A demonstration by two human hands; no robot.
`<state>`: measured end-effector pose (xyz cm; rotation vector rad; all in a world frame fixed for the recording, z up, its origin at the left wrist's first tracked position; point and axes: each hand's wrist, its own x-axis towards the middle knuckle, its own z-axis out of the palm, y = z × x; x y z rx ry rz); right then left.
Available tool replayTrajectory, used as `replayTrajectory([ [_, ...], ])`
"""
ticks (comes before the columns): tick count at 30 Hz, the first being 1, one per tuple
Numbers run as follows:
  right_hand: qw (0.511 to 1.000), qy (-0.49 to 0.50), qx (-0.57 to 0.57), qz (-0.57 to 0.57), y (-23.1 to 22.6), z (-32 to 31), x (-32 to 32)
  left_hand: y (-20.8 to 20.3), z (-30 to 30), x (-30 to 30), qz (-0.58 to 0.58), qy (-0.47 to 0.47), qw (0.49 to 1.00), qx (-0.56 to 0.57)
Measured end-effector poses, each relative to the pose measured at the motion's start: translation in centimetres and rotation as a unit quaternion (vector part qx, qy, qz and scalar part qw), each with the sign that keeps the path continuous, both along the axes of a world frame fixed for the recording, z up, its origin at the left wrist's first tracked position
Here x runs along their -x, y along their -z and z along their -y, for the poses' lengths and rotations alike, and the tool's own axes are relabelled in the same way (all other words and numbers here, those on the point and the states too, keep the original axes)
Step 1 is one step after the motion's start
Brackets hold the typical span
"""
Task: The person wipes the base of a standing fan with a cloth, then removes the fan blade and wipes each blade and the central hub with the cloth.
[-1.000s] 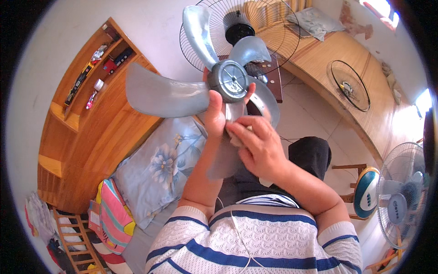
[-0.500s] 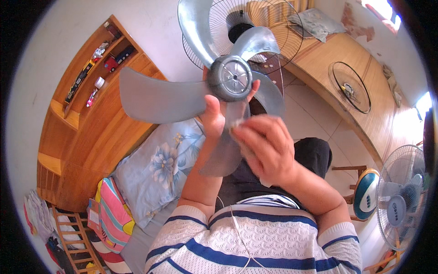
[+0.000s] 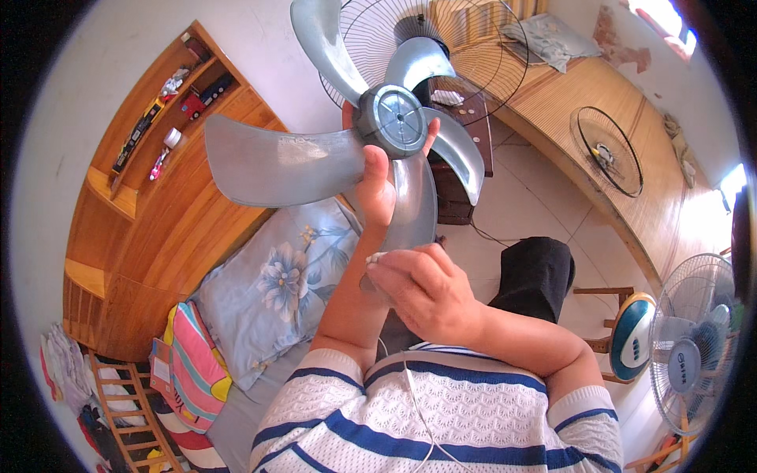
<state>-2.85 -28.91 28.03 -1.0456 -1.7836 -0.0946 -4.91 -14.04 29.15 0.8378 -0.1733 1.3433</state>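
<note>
The left hand (image 3: 377,189) grips the translucent grey plastic five-bladed fan rotor (image 3: 392,121), its round hub just above the palm. Lower, the right hand (image 3: 430,288) pinches a small whitish scrap (image 3: 376,257) over one blade's end. Beyond: a round black wire guard (image 3: 481,47).

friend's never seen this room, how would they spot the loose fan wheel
Find the large wooden headboard on the left, then look right to the person's left hand. It holds the fan wheel, several broad, curved grey blades in one piece. Unlike the caged fan at far right, this wheel is bare and held in a hand.
</note>
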Motion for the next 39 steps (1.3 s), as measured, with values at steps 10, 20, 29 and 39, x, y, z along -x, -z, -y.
replayTrajectory([
  [10,0.99,-0.127,-0.012,0.054,-2.9,2.5,-0.8,0.7,-0.8,0.8,-0.012,0.048,0.999,0.002],
  [20,0.975,0.175,-0.092,0.101,-1.9,-3.0,-6.5,-1.3,3.8,1.5,-0.088,0.154,0.982,0.07],
  [29,0.994,0.104,0.001,0.01,-1.1,-1.1,-4.5,-1.0,1.6,0.4,0.069,0.079,0.994,0.021],
  [39,0.999,0.022,0.037,-0.007,1.2,1.7,-0.3,-0.8,-0.1,0.0,0.038,0.02,0.999,-0.006],
])
